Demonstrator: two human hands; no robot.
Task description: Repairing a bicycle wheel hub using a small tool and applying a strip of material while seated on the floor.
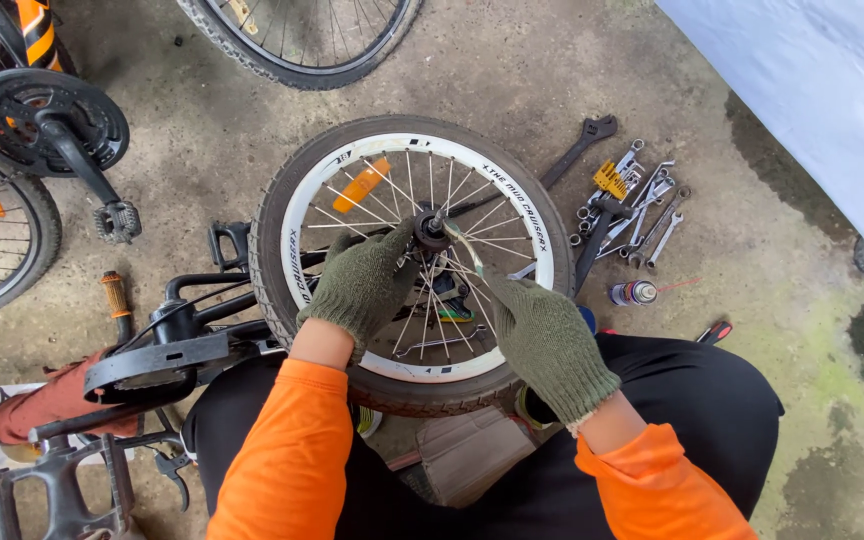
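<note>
While the small bicycle wheel point(412, 265) lies flat across the lap, left hand point(360, 285) pinches the hub point(430, 232); right hand point(544, 340) grips spokes at 4 o'clock. Rigid rim, light (spokes bendable): hold tyre or hub. Wrenches point(624, 205) lie at 2 o'clock.

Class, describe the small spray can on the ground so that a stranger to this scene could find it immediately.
Start at the small bicycle wheel with the white rim and black tyre in the middle, then move right to the pile of silver spanners on the concrete. Just below that pile lies the small spray can, on its side. Unlike the flat metal tools, it is a round cylinder with a thin red straw.
</note>
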